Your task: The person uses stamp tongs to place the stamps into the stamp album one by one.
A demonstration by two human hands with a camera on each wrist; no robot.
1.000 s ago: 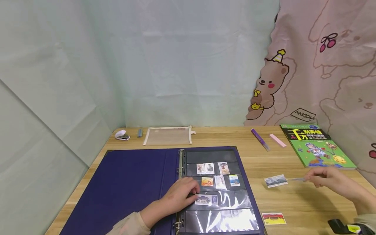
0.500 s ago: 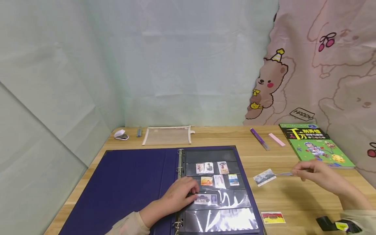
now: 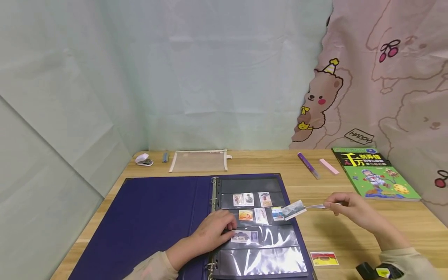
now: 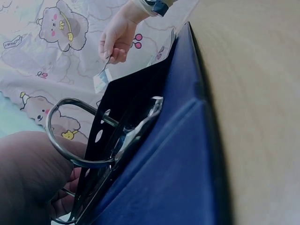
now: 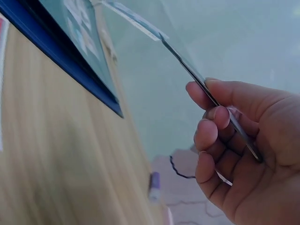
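My right hand (image 3: 353,212) pinches metal tweezers (image 5: 190,70). Their tips hold a grey landscape stamp (image 3: 294,210), raised over the right edge of the black stock page (image 3: 252,186). That page sits in an open blue ring binder (image 3: 157,210). My left hand (image 3: 215,231) rests on the page's left side by the rings, fingers loosely bent, thumb at the edge of a wide purple-grey stamp (image 3: 245,236). Several small stamps, one of them orange (image 3: 245,215), fill the rows above. A red-and-yellow stamp (image 3: 324,258) lies on the table right of the binder.
Behind the binder lie a white stapler (image 3: 144,159), a small blue-grey item (image 3: 165,157) and a mesh zip pouch (image 3: 199,161). Farther right are a purple pen (image 3: 308,165), a pink strip (image 3: 329,166) and a green book (image 3: 381,179).
My right hand has carried the tweezers and the grey stamp leftward, from above the bare table to the page's right edge; the stamp's tilt has changed. My left hand has stayed put.
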